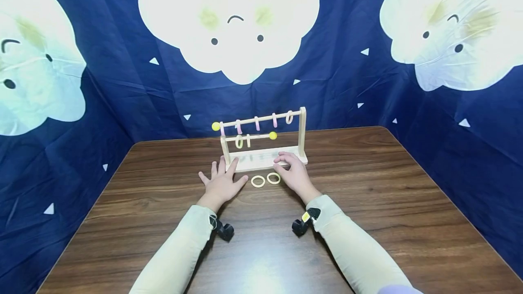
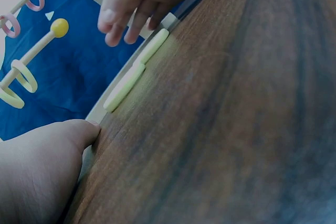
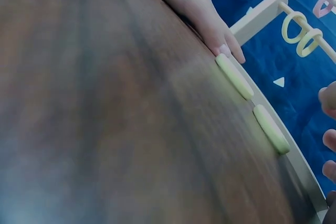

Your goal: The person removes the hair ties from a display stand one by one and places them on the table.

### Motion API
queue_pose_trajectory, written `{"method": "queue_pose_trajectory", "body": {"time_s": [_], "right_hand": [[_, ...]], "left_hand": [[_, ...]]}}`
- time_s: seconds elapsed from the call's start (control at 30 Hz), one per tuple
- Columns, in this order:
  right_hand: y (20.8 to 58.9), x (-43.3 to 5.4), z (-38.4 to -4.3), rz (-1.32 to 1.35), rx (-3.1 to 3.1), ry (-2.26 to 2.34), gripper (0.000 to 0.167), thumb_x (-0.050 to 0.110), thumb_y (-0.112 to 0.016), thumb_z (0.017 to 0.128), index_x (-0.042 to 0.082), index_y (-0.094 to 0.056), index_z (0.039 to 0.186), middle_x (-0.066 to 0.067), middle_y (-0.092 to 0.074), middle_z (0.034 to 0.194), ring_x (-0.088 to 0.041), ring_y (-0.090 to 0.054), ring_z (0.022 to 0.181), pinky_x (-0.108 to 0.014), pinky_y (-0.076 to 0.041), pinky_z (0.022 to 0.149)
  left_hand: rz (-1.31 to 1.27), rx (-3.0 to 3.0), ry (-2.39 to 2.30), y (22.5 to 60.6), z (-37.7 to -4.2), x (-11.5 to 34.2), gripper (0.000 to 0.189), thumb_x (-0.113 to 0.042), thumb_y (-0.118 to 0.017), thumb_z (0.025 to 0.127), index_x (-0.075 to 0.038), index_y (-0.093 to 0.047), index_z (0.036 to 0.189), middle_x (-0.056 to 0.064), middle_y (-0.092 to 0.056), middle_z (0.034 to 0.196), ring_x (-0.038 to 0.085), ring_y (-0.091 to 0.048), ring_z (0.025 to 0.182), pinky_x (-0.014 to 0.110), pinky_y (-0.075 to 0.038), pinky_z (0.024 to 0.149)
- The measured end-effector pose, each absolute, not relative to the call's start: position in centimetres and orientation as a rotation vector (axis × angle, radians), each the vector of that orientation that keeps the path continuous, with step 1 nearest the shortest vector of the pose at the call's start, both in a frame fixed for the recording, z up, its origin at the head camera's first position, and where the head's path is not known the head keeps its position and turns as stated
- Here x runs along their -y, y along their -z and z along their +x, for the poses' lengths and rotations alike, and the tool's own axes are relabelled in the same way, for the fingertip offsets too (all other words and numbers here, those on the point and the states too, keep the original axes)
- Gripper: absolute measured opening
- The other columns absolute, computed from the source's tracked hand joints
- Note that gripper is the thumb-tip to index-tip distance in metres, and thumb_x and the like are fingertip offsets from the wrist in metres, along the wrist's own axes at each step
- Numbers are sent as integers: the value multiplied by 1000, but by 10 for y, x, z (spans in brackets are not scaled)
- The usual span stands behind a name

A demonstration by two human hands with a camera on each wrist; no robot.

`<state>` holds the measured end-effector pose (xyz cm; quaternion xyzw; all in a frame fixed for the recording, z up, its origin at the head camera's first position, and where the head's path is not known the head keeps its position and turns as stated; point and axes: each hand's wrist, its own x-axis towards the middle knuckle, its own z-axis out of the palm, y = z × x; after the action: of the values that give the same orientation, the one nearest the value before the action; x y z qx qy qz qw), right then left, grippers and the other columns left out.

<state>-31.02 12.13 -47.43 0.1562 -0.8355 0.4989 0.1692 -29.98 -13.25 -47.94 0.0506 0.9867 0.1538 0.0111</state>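
Observation:
A wooden rack (image 1: 255,160) with two horizontal bars stands at the back of the table. My left hand (image 1: 221,186) lies with fingers spread by the left end of its base, fingertips at or near the base edge. Over the base's right part hovers my right hand (image 1: 295,174), its fingers loosely bent and holding nothing. Between the hands, two pale yellow rings (image 3: 233,77) lie flat on the table before the base. Two more yellow rings (image 2: 24,76) hang on the lower bar (image 1: 261,136). Several pink rings (image 1: 274,120) and a peach ring (image 1: 287,117) hang on the upper bar.
Yellow balls cap the free ends of the upper bar (image 1: 216,126) and lower bar (image 2: 59,28). The brown wooden table (image 1: 367,185) extends to both sides. Behind it hangs a dark blue curtain (image 1: 343,103) with white clouds. Each wrist wears a black camera (image 1: 300,227).

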Motion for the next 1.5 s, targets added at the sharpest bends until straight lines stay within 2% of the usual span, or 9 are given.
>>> {"method": "queue_pose_trajectory", "body": {"time_s": [0.17, 0.47, 0.83, 1.07, 1.27, 1.5], "right_hand": [[474, -109, -320, 378, 2251, -1549, 12, 8, -74, 89, 3, -75, 99, -18, -67, 125, -34, -58, 124, -45, -39, 111], [468, -87, -330, 309, 2166, -1677, 13, 10, -73, 91, 4, -75, 102, -20, -66, 128, -32, -56, 127, -47, -35, 114], [464, -63, -333, 284, 2115, -1803, 19, 13, -72, 93, 2, -74, 109, -18, -65, 132, -30, -55, 130, -47, -35, 115], [455, -46, -326, 285, 2052, -1875, 23, 8, -72, 93, -4, -72, 112, -18, -65, 130, -32, -55, 130, -48, -36, 114], [465, -36, -336, 227, 2076, -1840, 23, 13, -73, 93, 4, -74, 114, -11, -67, 130, -27, -57, 128, -43, -38, 112], [462, -27, -339, 210, 2058, -1848, 25, 12, -72, 93, 3, -73, 117, -17, -65, 131, -30, -57, 127, -46, -39, 111]], "left_hand": [[164, -3082, -487, 479, -299, 133, 82, -71, -40, 96, -29, -18, 163, 22, -1, 168, 50, 1, 151, 82, 12, 102], [161, -3089, -483, 479, -300, 133, 82, -71, -40, 96, -30, -18, 163, 21, -1, 168, 50, 0, 151, 82, 12, 102], [167, -3087, -483, 475, -297, 132, 82, -72, -39, 96, -28, -19, 163, 22, -2, 168, 51, -1, 151, 83, 10, 103], [165, -3099, -477, 474, -296, 131, 82, -71, -41, 96, -27, -22, 162, 22, -4, 168, 51, -3, 151, 83, 8, 103], [164, -3101, -469, 474, -295, 130, 81, -69, -41, 96, -27, -22, 162, 23, -5, 167, 51, -4, 151, 83, 7, 103], [160, -3104, -473, 472, -295, 129, 80, -69, -42, 97, -27, -22, 162, 23, -5, 168, 51, -3, 151, 83, 7, 103]]}}
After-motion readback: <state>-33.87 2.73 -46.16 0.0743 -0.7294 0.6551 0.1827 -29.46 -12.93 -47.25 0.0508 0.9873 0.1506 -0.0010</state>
